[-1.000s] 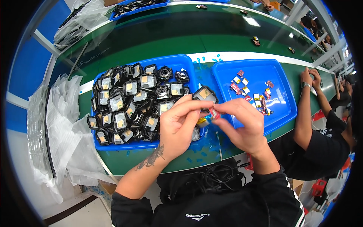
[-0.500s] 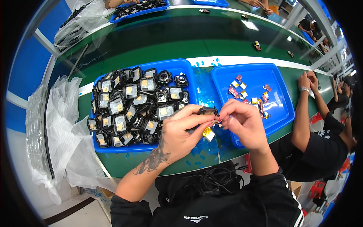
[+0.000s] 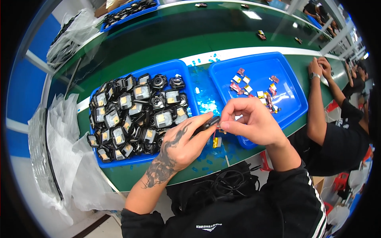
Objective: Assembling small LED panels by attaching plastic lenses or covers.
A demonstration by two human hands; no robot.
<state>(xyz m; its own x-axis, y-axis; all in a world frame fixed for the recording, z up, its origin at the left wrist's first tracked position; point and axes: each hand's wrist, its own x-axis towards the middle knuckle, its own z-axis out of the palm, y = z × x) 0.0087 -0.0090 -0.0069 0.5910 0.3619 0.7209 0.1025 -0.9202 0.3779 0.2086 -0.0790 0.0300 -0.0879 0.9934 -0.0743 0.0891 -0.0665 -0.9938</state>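
While the left hand (image 3: 184, 144), as the head view shows, grasps a black watch case (image 3: 210, 123) between thumb and fingers, the right hand (image 3: 254, 123) has its thumb and forefinger bent together at the case's right end; what that grip pinches, if anything, is too small to tell; the case is up in front of the person, tilted, above the gap between two blue trays; a yellow and silver battery (image 3: 216, 142) hangs just below it, near a thin red wire (image 3: 215, 133); the left tray (image 3: 127, 162) is heaped with black watch cases (image 3: 135, 107); the right tray (image 3: 291, 99) holds small batteries and red circuit boards (image 3: 235, 87); both trays rest on a green bench (image 3: 133, 178), with blue scraps (image 3: 207, 107) between them.
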